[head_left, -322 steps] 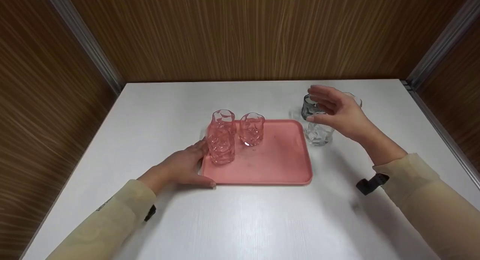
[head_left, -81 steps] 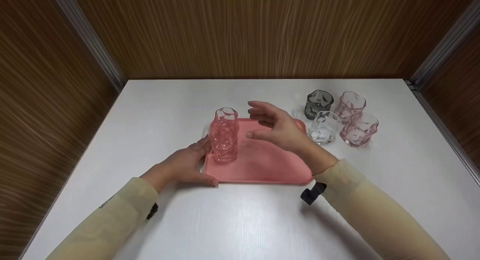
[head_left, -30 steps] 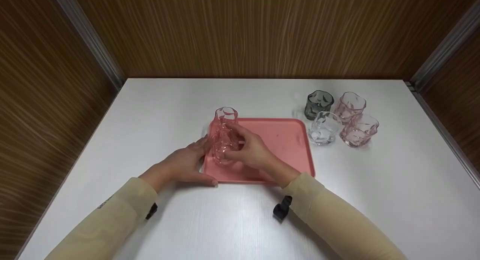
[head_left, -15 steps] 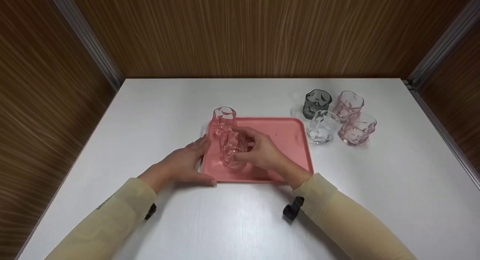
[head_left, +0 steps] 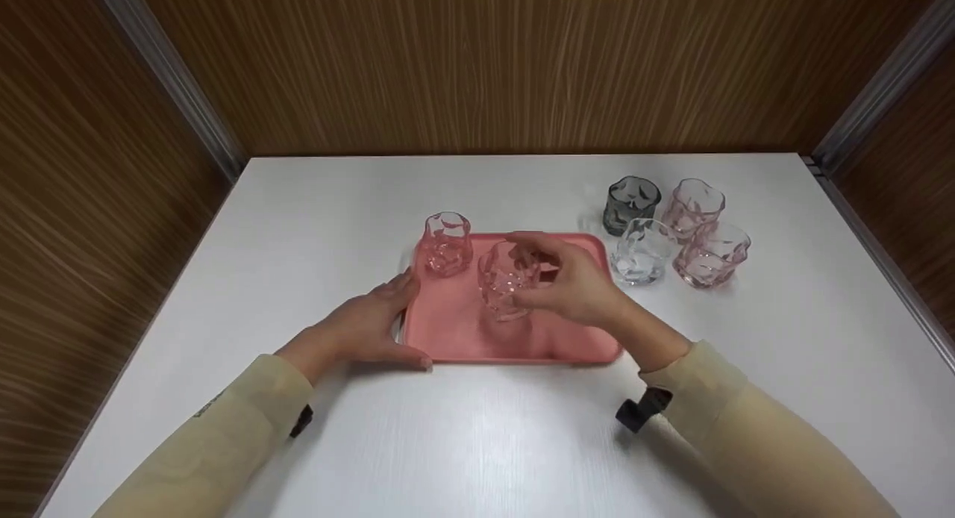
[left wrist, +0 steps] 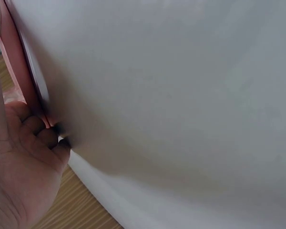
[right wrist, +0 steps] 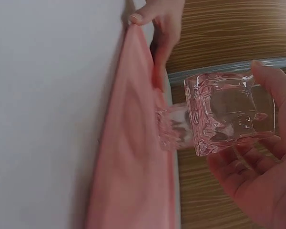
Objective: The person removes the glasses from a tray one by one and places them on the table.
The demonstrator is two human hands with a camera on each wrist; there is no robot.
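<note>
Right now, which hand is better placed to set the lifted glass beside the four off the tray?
Right hand: it already grips the pink glass, probably nearest the group of four glasses. The left hand rests on the tray edge.

The held glass (head_left: pixel 506 281) is a clear, pink-tinted tumbler with wavy, dimpled walls; it is upright, lifted above the middle of the pink tray (head_left: pixel 462 331), gripped from its 3 o'clock side. A second pink glass (head_left: pixel 446 243) of the same make stands upright on the tray's far left corner, at about 10 o'clock from the held one and apart from it. The tray is flat, rectangular, round-cornered, lying on the white table.
</note>
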